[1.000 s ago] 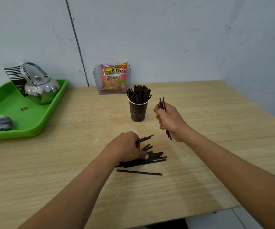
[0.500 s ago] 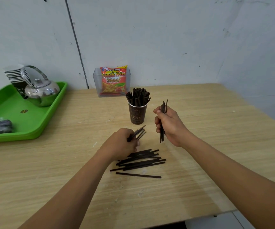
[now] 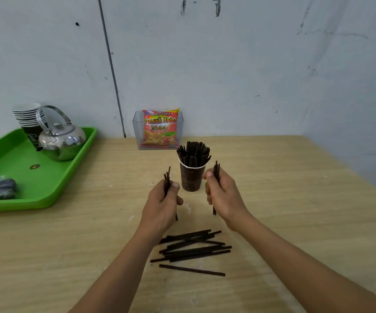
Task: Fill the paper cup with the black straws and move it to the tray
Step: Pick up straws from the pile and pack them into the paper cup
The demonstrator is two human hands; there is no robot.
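Paper cup (image 3: 191,177) on the surface (image 3: 295,199), crammed with black straws (image 3: 193,152)! Left hand (image 3: 162,204) grips a few just left of it, right hand (image 3: 223,197) grips more just right. A loose pile (image 3: 193,247) lies nearer than the cup. The tray (image 3: 24,205) sits well left, so I'd say that move isn't close.

Black straws (image 3: 193,249), dark brown cup (image 3: 191,177) (white rim), green tray (image 3: 53,190), silver kettle (image 3: 61,141), pale wood table (image 3: 284,211)
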